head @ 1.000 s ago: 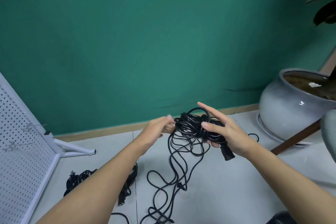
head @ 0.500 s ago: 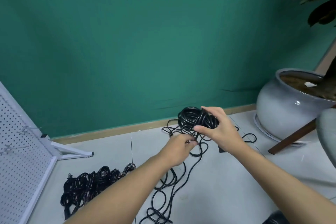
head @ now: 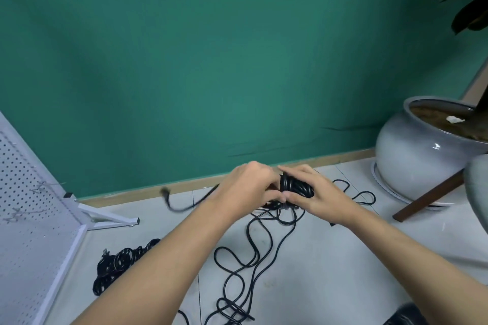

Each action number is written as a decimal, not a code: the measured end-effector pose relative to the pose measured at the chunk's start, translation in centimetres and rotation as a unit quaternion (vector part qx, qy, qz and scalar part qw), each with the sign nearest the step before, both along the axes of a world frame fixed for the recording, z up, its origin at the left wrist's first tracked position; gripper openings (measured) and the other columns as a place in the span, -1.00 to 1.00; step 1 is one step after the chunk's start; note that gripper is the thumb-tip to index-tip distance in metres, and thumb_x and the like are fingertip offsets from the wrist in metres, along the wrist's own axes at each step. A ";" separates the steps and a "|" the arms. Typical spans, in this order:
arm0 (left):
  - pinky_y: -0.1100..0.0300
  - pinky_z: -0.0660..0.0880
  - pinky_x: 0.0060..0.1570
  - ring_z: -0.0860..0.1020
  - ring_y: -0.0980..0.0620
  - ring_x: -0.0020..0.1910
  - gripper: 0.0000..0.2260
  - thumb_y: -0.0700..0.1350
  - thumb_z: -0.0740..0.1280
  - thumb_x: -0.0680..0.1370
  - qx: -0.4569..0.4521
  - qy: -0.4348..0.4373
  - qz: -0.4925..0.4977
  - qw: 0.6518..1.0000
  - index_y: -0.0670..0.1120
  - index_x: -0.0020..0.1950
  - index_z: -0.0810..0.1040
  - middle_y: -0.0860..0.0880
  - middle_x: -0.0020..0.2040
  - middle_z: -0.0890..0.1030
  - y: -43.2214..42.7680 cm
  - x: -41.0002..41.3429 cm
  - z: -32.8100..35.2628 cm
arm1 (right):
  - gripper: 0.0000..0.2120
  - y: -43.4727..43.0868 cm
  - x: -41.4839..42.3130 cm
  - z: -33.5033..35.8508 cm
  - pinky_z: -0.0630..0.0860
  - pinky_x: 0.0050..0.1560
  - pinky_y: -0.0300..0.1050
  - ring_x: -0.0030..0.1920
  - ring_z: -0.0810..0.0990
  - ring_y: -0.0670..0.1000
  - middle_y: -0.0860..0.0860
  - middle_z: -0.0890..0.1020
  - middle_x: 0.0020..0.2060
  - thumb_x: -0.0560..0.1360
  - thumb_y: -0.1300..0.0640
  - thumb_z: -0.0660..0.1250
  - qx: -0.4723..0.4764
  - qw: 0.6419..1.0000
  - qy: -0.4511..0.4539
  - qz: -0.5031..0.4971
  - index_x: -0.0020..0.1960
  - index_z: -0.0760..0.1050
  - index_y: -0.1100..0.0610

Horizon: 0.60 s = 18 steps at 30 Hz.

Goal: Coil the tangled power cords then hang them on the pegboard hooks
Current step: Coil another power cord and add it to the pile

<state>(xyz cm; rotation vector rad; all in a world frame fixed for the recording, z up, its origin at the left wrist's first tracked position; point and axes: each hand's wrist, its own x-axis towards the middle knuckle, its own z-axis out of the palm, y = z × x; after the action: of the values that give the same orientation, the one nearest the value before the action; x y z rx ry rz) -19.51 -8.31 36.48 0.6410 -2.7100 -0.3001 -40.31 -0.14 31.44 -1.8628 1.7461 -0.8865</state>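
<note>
1. Coiled cord (head: 294,187), black: held above the far edge of the floor (head: 343,266), near the green wall.
2. Left hand (head: 250,187): fingers curled on the coil's left side, meeting the right hand.
3. Right hand (head: 320,194): fingers wrapped over the coil.
4. Loose cord (head: 250,253): trails from the coil to the floor's near edge.
5. Cord bundle (head: 121,264): floor's left edge, beside the pegboard (head: 29,232).

Far left: pegboard (head: 23,219), standing on floor (head: 343,258). Just right of its base, on floor: cord bundle (head: 118,264). Centre: coil (head: 293,187), gripped between left hand (head: 250,187) and right hand (head: 317,192), above loose cord (head: 248,253) trailing across floor. Right, near wall (head: 211,60): pot (head: 412,155).
</note>
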 end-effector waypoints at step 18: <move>0.34 0.42 0.00 0.59 0.24 0.05 -0.83 0.12 0.36 0.62 0.268 0.202 0.100 0.937 0.04 0.03 0.62 0.16 0.00 0.67 -2.7 1.4 -2.0 | -0.30 0.5 2.7 0.7 0.62 -0.16 -0.02 -0.06 0.60 0.36 -0.11 0.56 0.32 0.49 0.05 0.57 0.086 0.980 -0.175 0.037 0.51 0.35 -0.30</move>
<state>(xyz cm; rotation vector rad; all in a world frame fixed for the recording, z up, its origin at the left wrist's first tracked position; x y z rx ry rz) -18.13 -10.99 34.47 0.8775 -2.1431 -1.0153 -37.58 0.40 32.15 -1.5419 1.4787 -0.9374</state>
